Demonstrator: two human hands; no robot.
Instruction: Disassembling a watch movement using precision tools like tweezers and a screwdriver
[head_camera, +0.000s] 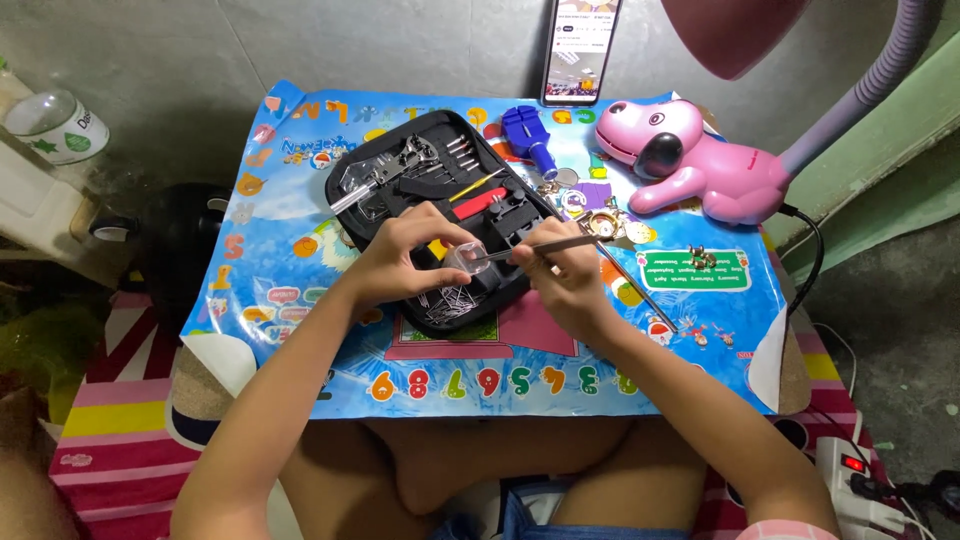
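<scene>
My left hand (405, 255) holds a small clear plastic box (463, 258) over an open black tool case (400, 160). My right hand (565, 275) grips thin metal tweezers (545, 246), whose tip reaches into the clear box. Below the box, several thin metal pins (450, 302) lie in the near corner of the case. The case also holds a red-handled tool (480, 204), a yellow-handled tool and a metal wrench-like tool (375, 180). Both hands meet over the case's near right part.
The case lies on a colourful blue play mat (300, 290) covering a small table. A blue tool (527, 137), watch parts (603, 222), a pink dog-shaped lamp (690, 160) and an upright phone (581, 48) are behind. A power strip (850, 475) lies on the floor at right.
</scene>
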